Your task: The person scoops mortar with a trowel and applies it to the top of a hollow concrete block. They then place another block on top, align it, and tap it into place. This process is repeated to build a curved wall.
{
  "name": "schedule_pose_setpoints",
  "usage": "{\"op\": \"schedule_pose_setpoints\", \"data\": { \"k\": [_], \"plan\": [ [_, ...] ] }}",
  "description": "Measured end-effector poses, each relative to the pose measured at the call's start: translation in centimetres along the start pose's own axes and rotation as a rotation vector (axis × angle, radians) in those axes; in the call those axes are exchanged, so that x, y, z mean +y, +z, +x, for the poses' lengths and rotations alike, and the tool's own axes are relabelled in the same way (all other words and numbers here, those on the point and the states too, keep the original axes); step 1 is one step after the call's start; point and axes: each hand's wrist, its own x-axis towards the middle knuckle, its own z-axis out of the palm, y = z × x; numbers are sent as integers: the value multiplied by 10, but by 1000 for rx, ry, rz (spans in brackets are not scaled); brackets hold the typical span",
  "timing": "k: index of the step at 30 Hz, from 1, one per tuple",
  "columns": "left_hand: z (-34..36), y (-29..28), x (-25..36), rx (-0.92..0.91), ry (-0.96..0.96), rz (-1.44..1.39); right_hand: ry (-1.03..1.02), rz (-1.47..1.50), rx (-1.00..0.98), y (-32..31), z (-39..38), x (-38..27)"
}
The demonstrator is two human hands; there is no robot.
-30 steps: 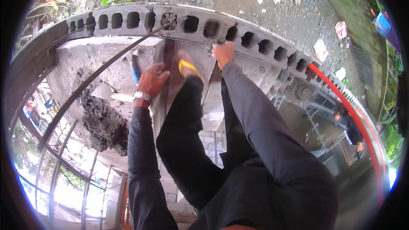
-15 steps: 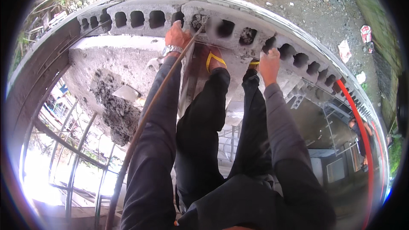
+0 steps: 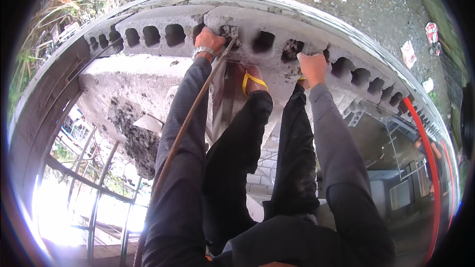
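Observation:
A grey concrete hollow block (image 3: 242, 18) lies on the curved wall in front of me, its row of holes facing me. Two of these holes look partly filled with rough mortar. My left hand (image 3: 210, 41), with a metal watch on the wrist, is closed over the block's left end. Toward the right end, my right hand (image 3: 313, 68) is closed on the lower edge, thumb on the near face. Fingertips of both hands are partly hidden. A rusty steel bar (image 3: 185, 141) slants up past my left forearm to the block.
A pointed trowel (image 3: 148, 123) rests by dark wet mortar (image 3: 141, 151) on a pale board (image 3: 114, 71). Vertical steel bars (image 3: 99, 188) stand at lower left. A red hose-like line (image 3: 429, 168) hangs at right. My sandalled feet (image 3: 255, 81) are below the wall; another person (image 3: 428, 160) is lower right.
The view has shifted slightly. My right hand sits a little further left along the block, and my thumb has come nearer the mortar-filled hole. My left hand stays at the left end.

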Motion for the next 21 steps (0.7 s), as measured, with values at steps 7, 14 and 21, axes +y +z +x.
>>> {"op": "schedule_pose_setpoints", "data": {
  "k": [7,14,21],
  "plan": [
    [6,5,-5,-1,88,76,57,-71,56,-1,-1,-2],
    [-1,-5,4,10,174,147,14,-104,66,-11,2,2],
    [-8,-2,-45,23,348,234,5,-102,52,-27,-32,-9]
  ]
}}
